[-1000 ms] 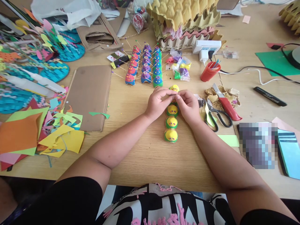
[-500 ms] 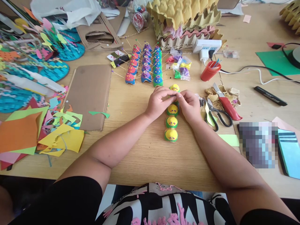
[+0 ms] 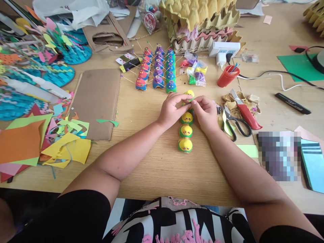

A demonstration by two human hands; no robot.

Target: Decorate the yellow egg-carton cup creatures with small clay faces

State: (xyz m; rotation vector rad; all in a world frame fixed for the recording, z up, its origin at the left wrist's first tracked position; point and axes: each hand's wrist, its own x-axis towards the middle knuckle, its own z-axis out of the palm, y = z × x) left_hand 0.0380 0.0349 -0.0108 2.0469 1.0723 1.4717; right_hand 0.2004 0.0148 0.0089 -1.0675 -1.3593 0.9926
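My left hand [image 3: 173, 109] and my right hand [image 3: 204, 113] meet fingertip to fingertip over a column of yellow and green egg-carton cups [image 3: 186, 131] with small faces. Both are closed in a pinch; whatever lies between the fingertips is too small or hidden to make out. The fingers partly cover the upper part of the column. Just beyond stand three finished-looking rows of painted cups: red and blue [image 3: 141, 83], purple and blue [image 3: 158, 82], and blue and green [image 3: 171, 85], with pins or sticks poking out.
Right of my hands lie black-handled scissors [image 3: 236, 125], a red utility knife [image 3: 245, 113] and a red cup [image 3: 227, 76]. Clay bags [image 3: 199, 78] and stacked egg trays [image 3: 197, 17] are farther back. To the left are a cardboard sheet [image 3: 96, 104] and paper scraps [image 3: 68, 148].
Almost nothing differs. Both hands keep their pinch in the same place, with only slight finger movement, and the whole view has shifted a little.
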